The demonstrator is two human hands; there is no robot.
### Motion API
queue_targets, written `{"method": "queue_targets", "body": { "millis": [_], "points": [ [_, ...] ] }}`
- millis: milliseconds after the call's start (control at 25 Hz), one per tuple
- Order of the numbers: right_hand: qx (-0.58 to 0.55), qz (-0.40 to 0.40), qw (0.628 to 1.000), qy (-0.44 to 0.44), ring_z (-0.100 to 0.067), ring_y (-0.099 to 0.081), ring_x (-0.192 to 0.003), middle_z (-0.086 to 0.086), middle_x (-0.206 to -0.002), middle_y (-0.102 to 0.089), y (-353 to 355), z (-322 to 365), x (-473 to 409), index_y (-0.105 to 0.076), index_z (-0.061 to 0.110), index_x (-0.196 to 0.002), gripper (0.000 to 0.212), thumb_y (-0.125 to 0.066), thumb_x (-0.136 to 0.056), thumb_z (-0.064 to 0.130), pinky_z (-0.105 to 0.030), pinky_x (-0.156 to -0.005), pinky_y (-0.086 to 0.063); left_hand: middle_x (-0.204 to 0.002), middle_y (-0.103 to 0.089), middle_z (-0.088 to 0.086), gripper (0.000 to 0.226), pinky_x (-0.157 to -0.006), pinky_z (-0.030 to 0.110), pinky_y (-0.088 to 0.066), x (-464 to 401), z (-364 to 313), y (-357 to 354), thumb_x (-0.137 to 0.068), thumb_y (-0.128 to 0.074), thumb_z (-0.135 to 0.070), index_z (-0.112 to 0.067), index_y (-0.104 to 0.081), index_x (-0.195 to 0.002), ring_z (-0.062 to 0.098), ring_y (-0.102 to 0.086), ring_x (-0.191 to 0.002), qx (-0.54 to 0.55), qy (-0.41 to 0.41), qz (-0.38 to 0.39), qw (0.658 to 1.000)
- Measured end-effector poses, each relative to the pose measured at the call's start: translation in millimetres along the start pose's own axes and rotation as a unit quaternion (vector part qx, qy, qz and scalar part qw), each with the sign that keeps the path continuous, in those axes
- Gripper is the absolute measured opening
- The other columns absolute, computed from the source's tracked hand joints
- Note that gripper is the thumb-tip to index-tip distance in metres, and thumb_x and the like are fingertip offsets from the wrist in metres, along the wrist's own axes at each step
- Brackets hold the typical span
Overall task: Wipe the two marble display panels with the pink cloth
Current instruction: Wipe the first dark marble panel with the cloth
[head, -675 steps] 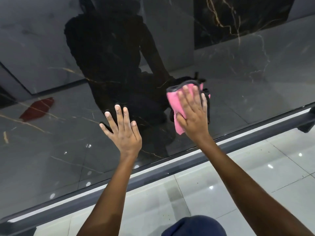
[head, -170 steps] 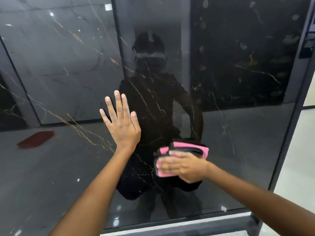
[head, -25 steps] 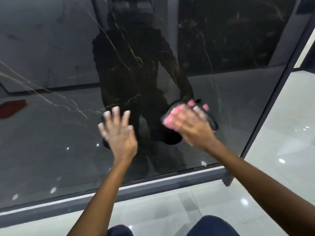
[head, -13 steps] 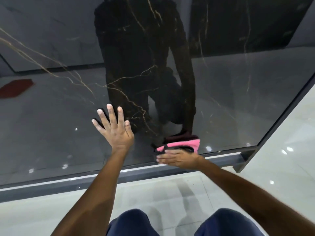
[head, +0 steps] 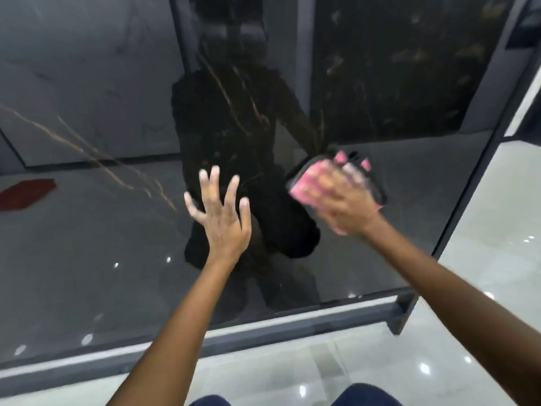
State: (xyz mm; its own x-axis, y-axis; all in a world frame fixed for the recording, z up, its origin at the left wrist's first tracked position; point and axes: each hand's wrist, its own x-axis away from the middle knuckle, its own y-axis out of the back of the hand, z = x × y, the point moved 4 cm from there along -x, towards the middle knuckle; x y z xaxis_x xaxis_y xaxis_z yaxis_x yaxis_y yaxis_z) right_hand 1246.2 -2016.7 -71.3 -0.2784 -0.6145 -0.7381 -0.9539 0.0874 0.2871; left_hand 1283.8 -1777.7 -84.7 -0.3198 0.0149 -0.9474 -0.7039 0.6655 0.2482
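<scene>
Dark marble panel (head: 87, 230) ahead: my left hand (head: 224, 218) splayed flat at 12 o'clock, my right hand (head: 345, 200) at 2 o'clock pressing the pink cloth (head: 304, 186), grip unclenched.

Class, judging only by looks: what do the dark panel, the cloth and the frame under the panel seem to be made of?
Marble panel: polished dark stone or a stone-look slab, with gold veins and mirror-like reflections.
Pink cloth: soft fabric, perhaps microfibre; blurred, pressed flat under the right hand.
Frame rail: probably grey painted metal, with straight matte edges.
</scene>
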Motion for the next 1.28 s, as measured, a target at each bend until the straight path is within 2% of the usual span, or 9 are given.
{"method": "queue_targets", "body": {
  "millis": [200,360,480,600,720,960,1040,1160,1280],
  "points": [
    [-0.02,-0.176,0.816,-0.55,-0.036,-0.029,-0.143,-0.015,-0.151,-0.039,56,-160,-73,-0.045,0.013,-0.145,0.057,-0.053,-0.09,0.026,-0.056,-0.113,-0.026,-0.16,-0.023,0.008,0.054,-0.118,0.055,-0.005,-107,-34,-3,-0.103,-0.033,-0.025,-0.019,-0.018,-0.155,0.035,-0.016,-0.147,-0.073,0.05,-0.072,0.993],
    [-0.037,-0.077,0.991,-0.099,-0.032,-0.035,-0.141,-0.014,-0.147,-0.044,26,-26,-84,-0.05,0.013,-0.141,0.055,-0.054,-0.086,0.019,-0.055,-0.113,-0.027,-0.161,-0.021,0.009,0.057,-0.117,0.058,-0.006,-100,-29,-9,-0.103,-0.031,-0.026,-0.018,-0.012,-0.156,0.036,-0.013,-0.147,-0.095,0.015,-0.06,0.994],
    [0.008,0.051,0.978,0.203,-0.021,-0.028,-0.144,-0.004,-0.15,-0.042,25,-28,-44,-0.049,0.02,-0.143,0.056,-0.054,-0.087,0.021,-0.046,-0.119,-0.018,-0.161,-0.02,0.009,0.057,-0.117,0.058,-0.004,-102,-28,-6,-0.104,-0.028,-0.027,-0.018,-0.007,-0.156,0.037,-0.013,-0.147,-0.077,0.016,-0.074,0.994],
    [0.038,-0.022,0.996,-0.079,-0.031,-0.035,-0.14,-0.013,-0.147,-0.046,47,-138,-79,-0.05,0.019,-0.142,0.057,-0.059,-0.085,0.017,-0.048,-0.121,-0.011,-0.161,-0.018,0.01,0.058,-0.117,0.059,-0.003,-97,-27,-11,-0.105,-0.027,-0.032,-0.016,-0.006,-0.156,0.04,-0.012,-0.146,-0.101,0.013,-0.059,0.993],
    [-0.011,-0.088,0.881,-0.464,-0.035,-0.025,-0.145,-0.016,-0.155,-0.033,66,-152,-122,-0.034,0.012,-0.15,0.066,-0.051,-0.087,0.025,-0.054,-0.12,-0.011,-0.161,-0.018,0.012,0.059,-0.116,0.061,-0.004,-105,-29,-7,-0.105,-0.028,-0.039,-0.015,-0.011,-0.156,0.041,-0.01,-0.146,-0.113,0.01,-0.031,0.993],
    [0.026,0.102,0.987,0.121,-0.025,-0.006,-0.149,-0.013,-0.159,-0.024,51,-72,-81,-0.025,0.018,-0.153,0.071,-0.046,-0.086,0.028,-0.046,-0.121,0.001,-0.159,-0.021,0.009,0.052,-0.115,0.053,0.001,-161,-76,16,-0.101,-0.027,-0.04,-0.027,-0.019,-0.151,0.027,-0.011,-0.148,0.047,0.026,-0.075,0.996],
    [0.026,0.031,0.99,-0.136,-0.022,-0.001,-0.149,-0.018,-0.155,-0.029,60,-160,-74,-0.027,0.013,-0.151,0.073,-0.05,-0.083,0.025,-0.039,-0.121,0.007,-0.162,-0.018,0.005,0.053,-0.116,0.054,0.001,-213,-103,15,-0.103,-0.028,-0.04,-0.028,-0.017,-0.153,0.03,-0.009,-0.149,0.021,-0.014,-0.062,0.998],
    [-0.036,-0.092,0.789,-0.606,-0.035,-0.018,-0.145,-0.021,-0.153,-0.03,97,-299,-53,-0.027,0.005,-0.15,0.063,-0.049,-0.093,0.018,-0.048,-0.121,-0.013,-0.164,-0.009,0.0,0.056,-0.116,0.062,-0.002,-245,-118,2,-0.104,-0.025,-0.041,-0.027,-0.012,-0.157,0.037,-0.005,-0.149,-0.08,0.012,-0.067,0.994],
    [-0.037,-0.143,0.738,-0.659,-0.035,-0.037,-0.134,-0.018,-0.144,-0.042,108,-287,-92,-0.038,0.007,-0.142,0.047,-0.039,-0.096,0.017,-0.05,-0.112,-0.029,-0.164,-0.006,0.0,0.056,-0.115,0.064,-0.003,-240,-115,-8,-0.105,-0.026,-0.039,-0.027,-0.01,-0.157,0.04,-0.005,-0.149,-0.116,0.01,-0.07,0.991]
  ]
}}
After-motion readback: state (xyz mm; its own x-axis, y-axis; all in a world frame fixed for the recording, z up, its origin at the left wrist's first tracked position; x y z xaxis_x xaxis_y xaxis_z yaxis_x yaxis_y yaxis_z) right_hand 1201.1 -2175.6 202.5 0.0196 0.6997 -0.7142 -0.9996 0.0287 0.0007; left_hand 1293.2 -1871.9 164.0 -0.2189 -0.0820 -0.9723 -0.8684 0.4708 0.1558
